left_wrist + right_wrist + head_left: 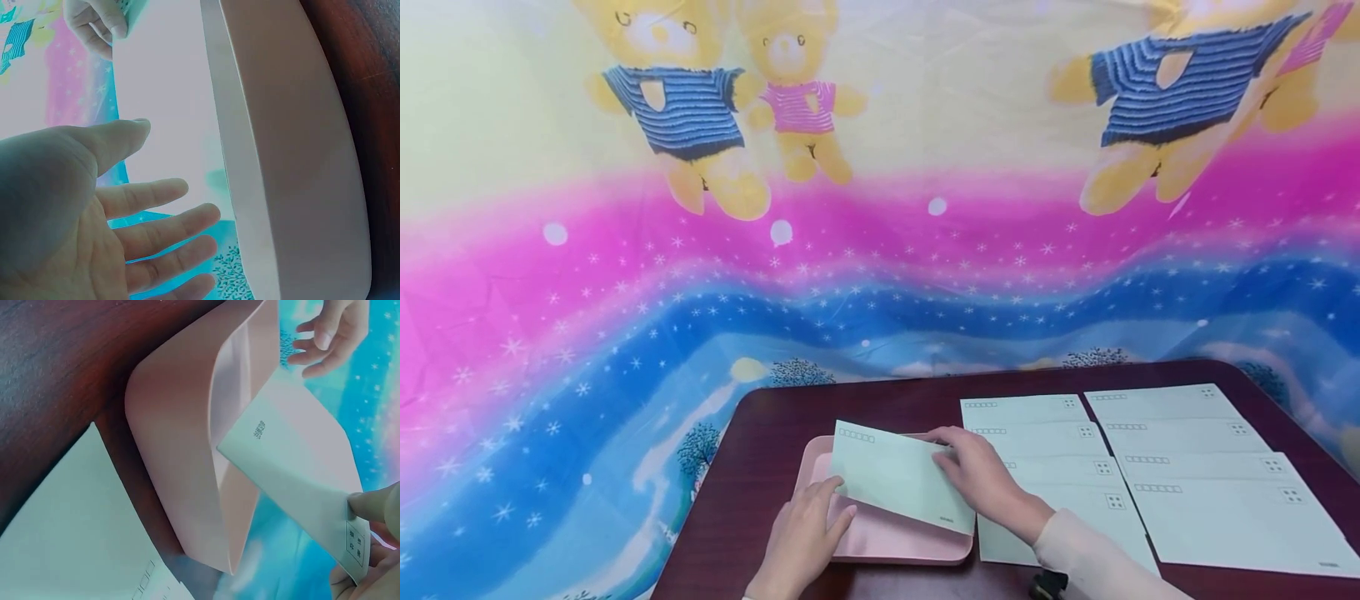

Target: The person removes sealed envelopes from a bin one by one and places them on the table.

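My right hand [981,471] pinches a pale envelope [895,483] by its upper right corner, thumb on the printed face. The envelope is held tilted over a pink tray [910,550], with its row of postcode boxes at the upper left. In the right wrist view the thumb [369,505] presses beside the stamp box, fingers behind the paper. My left hand [801,529] is at the tray's left side, fingertips right at the envelope's left edge in the head view. The left wrist view shows its fingers [165,228] spread and relaxed, holding nothing.
Right of the tray, two columns of overlapping envelopes [1045,521] [1240,525] lie on the dark red table [730,475]. The near column reaches close to the tray's right side. Behind the table hangs a cloth backdrop [850,250] with printed bears.
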`<state>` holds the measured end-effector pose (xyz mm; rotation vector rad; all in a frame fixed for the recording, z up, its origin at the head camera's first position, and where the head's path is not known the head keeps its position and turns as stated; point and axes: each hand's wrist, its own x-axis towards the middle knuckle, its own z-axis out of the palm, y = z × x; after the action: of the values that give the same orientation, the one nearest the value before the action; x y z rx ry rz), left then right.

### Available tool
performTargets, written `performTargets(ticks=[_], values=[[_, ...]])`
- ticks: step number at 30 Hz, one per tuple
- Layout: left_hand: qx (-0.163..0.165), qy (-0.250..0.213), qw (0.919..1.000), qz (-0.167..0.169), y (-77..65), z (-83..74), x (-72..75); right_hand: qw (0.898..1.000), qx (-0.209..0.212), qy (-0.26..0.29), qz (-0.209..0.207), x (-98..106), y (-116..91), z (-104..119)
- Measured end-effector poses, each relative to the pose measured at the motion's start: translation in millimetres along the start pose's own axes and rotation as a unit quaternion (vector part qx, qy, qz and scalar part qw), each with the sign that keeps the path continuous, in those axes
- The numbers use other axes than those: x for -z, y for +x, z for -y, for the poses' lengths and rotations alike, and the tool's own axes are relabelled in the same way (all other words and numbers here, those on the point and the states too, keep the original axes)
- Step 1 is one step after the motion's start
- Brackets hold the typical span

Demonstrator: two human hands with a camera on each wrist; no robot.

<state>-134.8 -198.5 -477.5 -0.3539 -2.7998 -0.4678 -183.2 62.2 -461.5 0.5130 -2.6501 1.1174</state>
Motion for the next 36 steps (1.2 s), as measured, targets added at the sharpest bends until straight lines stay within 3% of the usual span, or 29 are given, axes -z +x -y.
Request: performTargets(ticks=[10, 36], values=[[-0.012, 0.002, 0.9998, -0.014, 0.1, -0.7, 0.9, 1.000, -0.004, 0.000, -0.009, 14, -6, -2], [-0.024, -0.002, 0.9997, -0.008, -1.4, -13.3, 1.8, 0.999, -0.018, -0.013, -0.041, 39, -29, -13]])
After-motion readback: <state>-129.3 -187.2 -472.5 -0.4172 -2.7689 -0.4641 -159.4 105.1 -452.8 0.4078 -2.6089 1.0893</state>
